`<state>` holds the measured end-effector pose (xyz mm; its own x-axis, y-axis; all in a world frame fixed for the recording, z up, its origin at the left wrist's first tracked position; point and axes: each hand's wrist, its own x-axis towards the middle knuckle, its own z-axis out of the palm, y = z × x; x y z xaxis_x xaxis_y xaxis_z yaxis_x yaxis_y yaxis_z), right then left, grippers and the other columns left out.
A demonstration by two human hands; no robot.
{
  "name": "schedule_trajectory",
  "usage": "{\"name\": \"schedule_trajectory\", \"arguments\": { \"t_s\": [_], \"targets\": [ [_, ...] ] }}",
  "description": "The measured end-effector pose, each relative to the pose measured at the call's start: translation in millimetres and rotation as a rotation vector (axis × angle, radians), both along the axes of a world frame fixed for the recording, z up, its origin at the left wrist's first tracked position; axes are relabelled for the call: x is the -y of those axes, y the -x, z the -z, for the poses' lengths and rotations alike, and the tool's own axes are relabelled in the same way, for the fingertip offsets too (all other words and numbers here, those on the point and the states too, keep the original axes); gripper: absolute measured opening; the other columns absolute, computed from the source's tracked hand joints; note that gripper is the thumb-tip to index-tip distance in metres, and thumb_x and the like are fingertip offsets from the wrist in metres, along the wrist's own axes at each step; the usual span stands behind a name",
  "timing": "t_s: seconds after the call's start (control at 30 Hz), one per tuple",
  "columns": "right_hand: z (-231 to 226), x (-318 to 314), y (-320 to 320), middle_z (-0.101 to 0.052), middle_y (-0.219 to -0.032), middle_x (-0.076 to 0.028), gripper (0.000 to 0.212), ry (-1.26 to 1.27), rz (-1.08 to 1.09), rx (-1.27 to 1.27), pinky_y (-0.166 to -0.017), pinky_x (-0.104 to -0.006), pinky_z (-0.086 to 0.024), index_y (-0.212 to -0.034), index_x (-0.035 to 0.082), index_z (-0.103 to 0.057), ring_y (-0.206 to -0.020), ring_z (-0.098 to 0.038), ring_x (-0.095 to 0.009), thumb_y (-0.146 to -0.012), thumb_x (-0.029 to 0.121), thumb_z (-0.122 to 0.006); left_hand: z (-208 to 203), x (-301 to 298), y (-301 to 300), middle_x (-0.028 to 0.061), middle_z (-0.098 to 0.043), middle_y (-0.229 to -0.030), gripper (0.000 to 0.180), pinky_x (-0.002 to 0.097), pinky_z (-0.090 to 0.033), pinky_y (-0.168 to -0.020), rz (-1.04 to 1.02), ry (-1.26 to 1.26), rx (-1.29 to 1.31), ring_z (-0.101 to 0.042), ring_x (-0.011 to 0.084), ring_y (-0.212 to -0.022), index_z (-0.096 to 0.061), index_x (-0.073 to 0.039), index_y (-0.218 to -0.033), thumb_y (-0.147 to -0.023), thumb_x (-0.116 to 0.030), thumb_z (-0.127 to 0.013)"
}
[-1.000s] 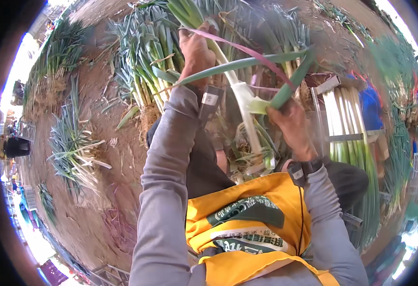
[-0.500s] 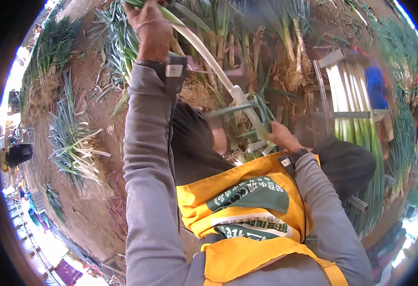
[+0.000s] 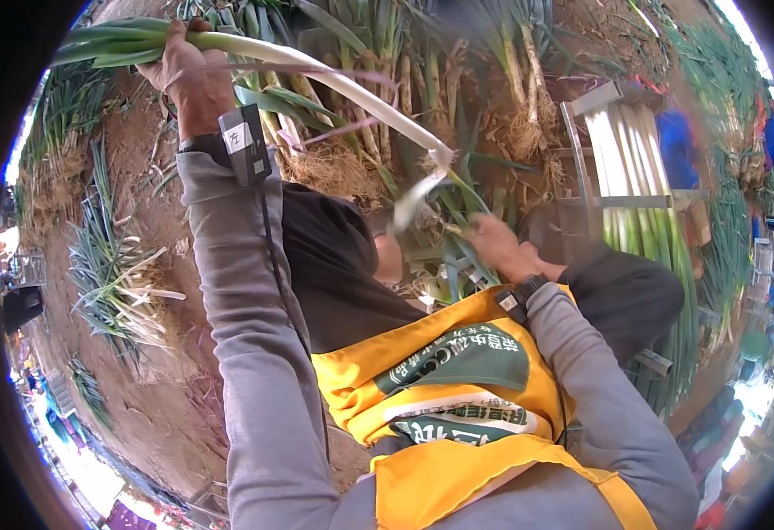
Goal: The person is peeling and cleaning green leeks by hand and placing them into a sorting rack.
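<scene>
Head view, one person seated, seen as from beside them.

Item: long leek [image 3: 351, 88], held slantwise across the front, green top to the left, white shank bending down toward the middle; a blurred pale piece [image 3: 415, 201] hangs at its lower end.

Item: left hand [image 3: 191, 75], fingers wrapped around the leek where green meets white.

Item: right hand [image 3: 502, 247], fingers drawn narrow beside a green leaf [image 3: 468, 193] near the shank's lower end; whether they pinch it, I cannot tell.

Surroundings: rooted leek bundles [image 3: 528, 132] on the ground ahead; clean white leeks [image 3: 625, 155] in a metal rack [image 3: 576, 159] at right; a loose leek pile [image 3: 122, 274] at left; a yellow apron [image 3: 351, 380] on the lap.

Step, as judged: stripping outer layers off the shank. The next move seems to call for a steady left hold and a clean pull by the right.
</scene>
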<state>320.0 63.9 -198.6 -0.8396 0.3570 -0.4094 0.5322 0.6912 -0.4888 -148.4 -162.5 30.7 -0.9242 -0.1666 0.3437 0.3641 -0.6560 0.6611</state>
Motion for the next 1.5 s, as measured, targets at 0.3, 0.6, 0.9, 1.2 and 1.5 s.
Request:
{"name": "schedule_trajectory", "arguments": {
  "t_s": [0.3, 0.6, 0.9, 1.2, 1.5],
  "targets": [
    [-122, 21, 67, -0.063, -0.088, -0.004, 0.030, 0.611, 0.262, -0.447, -0.066, -0.0316, -0.051, -0.118, -0.001, -0.060, -0.070, -0.060, -0.013, -0.102, 0.024, -0.060, 47, -14, 11, 0.0142, -0.053, -0.109, 0.056, 0.0414, -0.061, -0.066, 0.093, 0.016, 0.215, -0.063, 0.0246, -0.074, -0.028, -0.016, -0.140, -0.096, 0.000, -0.059],
    [-216, 49, 0, -0.067, -0.083, -0.022, 0.018, 0.202, -0.179, -0.595, -0.060, -0.0383, -0.051, -0.108, -0.001, -0.065, -0.071, -0.067, -0.035, -0.095, 0.011, -0.066, 95, -10, 16, 0.0132, -0.074, -0.097, 0.023, 0.0383, -0.053, -0.081, -0.113, 1.088, 0.281, -0.071, 0.0317, -0.091, -0.069, -0.014, -0.103, -0.082, -0.022, -0.065],
    [-259, 47, -64, -0.068, -0.082, -0.020, 0.022, 0.067, -0.154, -0.565, -0.062, -0.0402, -0.054, -0.109, -0.003, -0.066, -0.074, -0.069, -0.036, -0.088, 0.004, -0.070, 70, 5, 13, 0.0194, -0.069, -0.103, 0.050, 0.0434, -0.052, -0.080, -0.488, 1.458, 0.032, -0.065, 0.0360, -0.094, -0.057, 0.003, -0.120, -0.079, -0.023, -0.071],
    [-165, 18, -9, -0.068, -0.101, -0.011, 0.033, -0.616, -0.165, -0.257, -0.065, -0.0298, -0.054, -0.127, 0.001, -0.060, -0.075, -0.065, -0.013, -0.100, 0.020, -0.062, 35, -16, -33, 0.0178, -0.063, -0.114, 0.038, 0.0395, -0.050, -0.101, 0.143, 0.137, 0.182, -0.063, 0.0262, -0.100, -0.047, 0.007, -0.121, -0.107, -0.028, -0.046],
    [-205, -18, 156, -0.069, -0.111, -0.012, 0.039, 1.405, 0.425, -1.064, -0.084, -0.0309, -0.060, -0.124, -0.001, -0.059, -0.100, -0.069, -0.020, -0.099, 0.028, -0.066, 2, -128, -152, 0.0176, -0.065, -0.108, 0.048, 0.0423, -0.049, -0.102, 0.555, -0.283, 0.475, -0.064, 0.0312, -0.105, -0.054, 0.004, -0.118, -0.107, -0.042, -0.045]
  ]
}}
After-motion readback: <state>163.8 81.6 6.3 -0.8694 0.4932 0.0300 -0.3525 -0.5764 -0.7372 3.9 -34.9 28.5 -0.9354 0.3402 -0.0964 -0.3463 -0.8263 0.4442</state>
